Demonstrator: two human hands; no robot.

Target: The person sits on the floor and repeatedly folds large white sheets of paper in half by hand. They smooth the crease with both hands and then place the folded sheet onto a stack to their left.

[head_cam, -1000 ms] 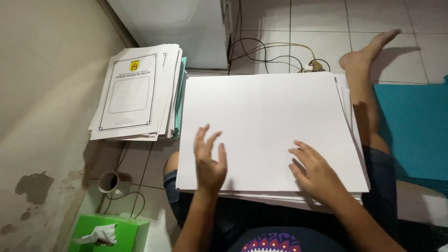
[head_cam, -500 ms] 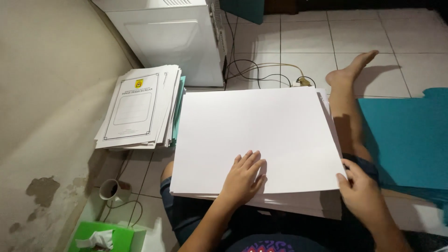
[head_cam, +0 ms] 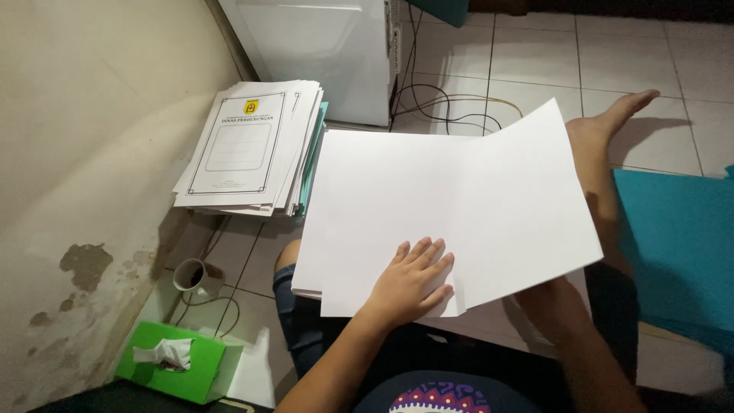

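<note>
A stack of large white sheets lies across my lap. My left hand presses flat on the top sheet near its front edge, fingers together. My right hand is under the right half of the top sheet and lifts it, so that half tilts up and folds toward the left. Most of the right hand is hidden beneath the paper.
A pile of printed white covers lies on the tiled floor at the left. A white appliance with cables stands behind. Teal sheets lie at the right. A green tissue box and a cup sit by the wall. My bare leg stretches forward.
My left hand slid to the middle of the sheet's front edge. My right hand went from the top of the paper to under its right edge and raised that half.
</note>
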